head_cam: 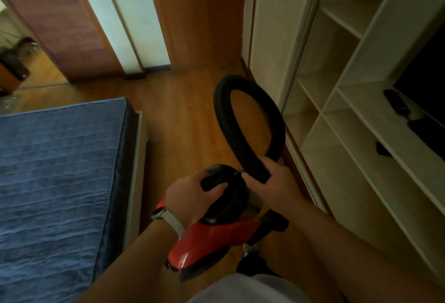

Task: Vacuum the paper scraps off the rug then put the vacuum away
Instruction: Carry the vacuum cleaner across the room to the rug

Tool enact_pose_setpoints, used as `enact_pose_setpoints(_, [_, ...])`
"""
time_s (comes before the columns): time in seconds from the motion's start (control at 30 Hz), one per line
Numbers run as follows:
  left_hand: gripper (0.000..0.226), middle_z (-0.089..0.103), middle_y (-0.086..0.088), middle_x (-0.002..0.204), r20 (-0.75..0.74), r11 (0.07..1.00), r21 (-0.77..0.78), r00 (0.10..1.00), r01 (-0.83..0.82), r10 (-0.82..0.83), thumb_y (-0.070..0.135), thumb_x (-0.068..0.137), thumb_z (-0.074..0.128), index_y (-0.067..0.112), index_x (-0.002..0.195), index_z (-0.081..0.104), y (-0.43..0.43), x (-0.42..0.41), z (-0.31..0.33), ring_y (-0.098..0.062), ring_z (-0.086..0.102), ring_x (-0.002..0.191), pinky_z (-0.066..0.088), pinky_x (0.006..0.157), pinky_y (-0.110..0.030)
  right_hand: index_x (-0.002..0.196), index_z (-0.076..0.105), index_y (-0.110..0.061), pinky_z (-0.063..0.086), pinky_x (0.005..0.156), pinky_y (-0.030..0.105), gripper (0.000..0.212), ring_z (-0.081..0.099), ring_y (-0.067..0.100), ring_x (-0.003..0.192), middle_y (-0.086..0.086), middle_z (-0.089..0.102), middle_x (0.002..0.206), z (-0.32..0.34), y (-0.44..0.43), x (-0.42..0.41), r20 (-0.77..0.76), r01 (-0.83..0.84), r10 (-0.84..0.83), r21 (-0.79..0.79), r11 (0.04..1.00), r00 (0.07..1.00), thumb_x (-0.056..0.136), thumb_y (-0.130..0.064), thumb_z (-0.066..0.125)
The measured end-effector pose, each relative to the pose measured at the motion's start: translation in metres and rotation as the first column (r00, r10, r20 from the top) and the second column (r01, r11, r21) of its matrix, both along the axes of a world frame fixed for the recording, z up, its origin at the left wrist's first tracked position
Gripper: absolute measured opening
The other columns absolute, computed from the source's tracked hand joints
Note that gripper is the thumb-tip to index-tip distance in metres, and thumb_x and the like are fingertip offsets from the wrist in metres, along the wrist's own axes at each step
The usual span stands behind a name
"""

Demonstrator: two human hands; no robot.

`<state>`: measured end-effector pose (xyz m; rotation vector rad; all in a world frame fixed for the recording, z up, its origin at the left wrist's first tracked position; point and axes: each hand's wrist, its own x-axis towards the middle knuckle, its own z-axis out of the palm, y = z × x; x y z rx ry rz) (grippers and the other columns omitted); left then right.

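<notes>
I carry a red and black canister vacuum above the wooden floor, low in the middle of the view. My left hand grips the black handle on top of its body. My right hand grips the black ribbed hose where its two ends come together, and the hose loops up in a ring in front of me. No rug and no paper scraps are in view.
A bed with a blue quilted cover fills the left side. White open shelving lines the right, with a dark screen on it. Wooden doors stand ahead. A strip of wooden floor runs between bed and shelves.
</notes>
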<state>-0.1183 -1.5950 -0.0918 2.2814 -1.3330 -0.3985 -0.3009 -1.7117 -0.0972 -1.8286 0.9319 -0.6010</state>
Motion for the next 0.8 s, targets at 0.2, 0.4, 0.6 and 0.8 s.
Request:
enact_pose_setpoints(0.2, [0.077,0.071,0.006,0.079,-0.018,0.999,0.032,0.999,-0.041,0.042,0.083,0.068,0.038,0.030,0.117,0.064,-0.097,0.021,0.003,-0.009,0.067,0.066,0.058,0.059,-0.036,0.100,0.066,-0.031,0.048,0.062,0.011,0.014,0.064,-0.002,0.078,-0.012,0.068,0.083,0.004,-0.109,0.039,0.023,-0.080,0.080,0.001,0.997,0.996,0.089,-0.032,0.074])
enact_pose_setpoints(0.4, [0.048,0.071,0.007,0.079,-0.003,0.988,-0.027,0.988,-0.153,0.153,0.066,0.081,0.060,0.034,0.117,0.065,-0.181,0.048,0.021,-0.010,0.066,0.067,0.057,0.060,-0.036,0.105,0.068,-0.022,0.060,0.065,0.033,0.032,0.067,0.004,0.078,-0.007,0.070,0.086,0.013,-0.204,0.074,0.049,-0.119,0.122,-0.066,0.991,0.991,0.083,-0.046,0.072])
enact_pose_setpoints(0.6, [0.041,0.070,0.010,0.078,-0.036,0.980,-0.061,0.982,-0.187,0.185,0.061,0.083,0.064,0.032,0.113,0.067,-0.240,0.077,0.035,-0.006,0.066,0.067,0.056,0.059,-0.030,0.101,0.064,-0.031,0.056,0.062,0.018,0.019,0.066,-0.001,0.079,-0.015,0.066,0.083,0.022,-0.262,0.105,0.074,-0.176,0.185,-0.121,0.977,0.980,0.086,-0.035,0.075])
enact_pose_setpoints(0.8, [0.051,0.068,0.009,0.071,-0.034,0.983,-0.055,0.985,-0.173,0.171,0.072,0.077,0.057,0.030,0.104,0.069,-0.300,0.116,0.024,-0.007,0.064,0.061,0.057,0.056,-0.037,0.104,0.064,-0.032,0.058,0.063,0.025,0.021,0.066,0.004,0.077,-0.010,0.068,0.084,0.019,-0.320,0.146,0.069,-0.151,0.161,-0.129,0.980,0.985,0.086,-0.040,0.072])
